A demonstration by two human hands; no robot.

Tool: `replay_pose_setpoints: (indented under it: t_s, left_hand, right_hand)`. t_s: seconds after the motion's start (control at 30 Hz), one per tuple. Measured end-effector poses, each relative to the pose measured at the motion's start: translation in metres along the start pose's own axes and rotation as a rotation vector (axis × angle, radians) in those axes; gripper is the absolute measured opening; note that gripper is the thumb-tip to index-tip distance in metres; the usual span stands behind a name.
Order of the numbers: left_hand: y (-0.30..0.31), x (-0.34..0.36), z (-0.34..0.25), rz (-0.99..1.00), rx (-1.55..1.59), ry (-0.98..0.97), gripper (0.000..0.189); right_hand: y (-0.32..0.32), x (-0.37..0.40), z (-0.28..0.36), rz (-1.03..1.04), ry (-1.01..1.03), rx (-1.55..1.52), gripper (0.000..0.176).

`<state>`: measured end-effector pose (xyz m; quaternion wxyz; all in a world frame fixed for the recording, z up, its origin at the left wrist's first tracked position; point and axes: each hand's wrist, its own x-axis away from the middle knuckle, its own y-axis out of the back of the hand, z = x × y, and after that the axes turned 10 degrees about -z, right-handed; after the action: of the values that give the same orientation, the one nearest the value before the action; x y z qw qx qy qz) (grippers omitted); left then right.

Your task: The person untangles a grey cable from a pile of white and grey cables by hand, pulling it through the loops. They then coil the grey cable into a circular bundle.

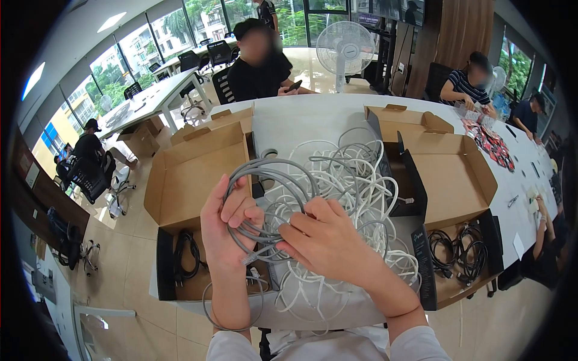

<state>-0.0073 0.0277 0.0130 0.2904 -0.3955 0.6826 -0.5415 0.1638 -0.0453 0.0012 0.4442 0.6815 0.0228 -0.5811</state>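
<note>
Two bare hands work a coil of grey, round-jacketed cable (pixel 278 166) above a white counter (pixel 284 115). The left grip (pixel 236 218) is curled, not fully closed, about the coil's left side, the loops passing between thumb and fingers. The right grip (pixel 325 236) is closed on the strands at the coil's lower right, its fingertips bunched on them. A loose turn of the same cable hangs around the left wrist; a small clear plug (pixel 248 259) lies close to the left palm, though its exact contact is hard to make out. Behind and beneath the coil spreads a tangled heap of white cables (pixel 363 204), with some grey strands among them. Open cardboard boxes, black outside and brown inside, flank the heap — the near left box (pixel 192 180) contains a bundled black cable (pixel 189 256), and the near right box (pixel 454 168) contains two black cable bundles (pixel 457 251) side by side. Across the counter, a person in a black top (pixel 256 75) holds a dark phone (pixel 294 86), near a white standing fan (pixel 345 53). Farther right, a person in a striped shirt (pixel 469 87) sits beside red-and-black packets (pixel 490 144) spread on the counter.
</note>
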Motion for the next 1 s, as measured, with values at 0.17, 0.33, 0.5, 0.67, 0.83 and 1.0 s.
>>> replay_pose_setpoints:
  t_s: [0.17, 0.33, 0.5, 0.67, 0.83, 1.0]
  left_hand:
    - [-0.001, 0.001, -0.002, 0.035, 0.178, 0.124, 0.037]
    - [0.001, -0.002, -0.006, 0.0, 0.319, 0.197, 0.04]
    - [0.0, 0.0, -0.006, -0.028, 0.362, 0.222, 0.041]
    - [-0.002, 0.001, -0.006, 0.028, 0.343, 0.253, 0.046]
    - [-0.008, 0.005, 0.001, 0.076, 0.28, 0.183, 0.056]
    - [-0.011, 0.004, 0.029, 0.231, -0.149, -0.127, 0.069]
  right_hand:
    - [0.0, 0.001, 0.005, 0.1, -0.025, -0.033, 0.04]
    - [-0.005, 0.001, 0.004, 0.075, -0.001, -0.098, 0.045]
    - [-0.01, 0.003, 0.003, 0.064, -0.016, -0.12, 0.034]
    - [-0.007, 0.001, -0.001, 0.058, -0.035, -0.198, 0.026]
    - [-0.002, -0.003, -0.002, -0.001, -0.064, -0.236, 0.019]
    - [0.0, -0.002, -0.007, -0.141, -0.105, -0.267, 0.019]
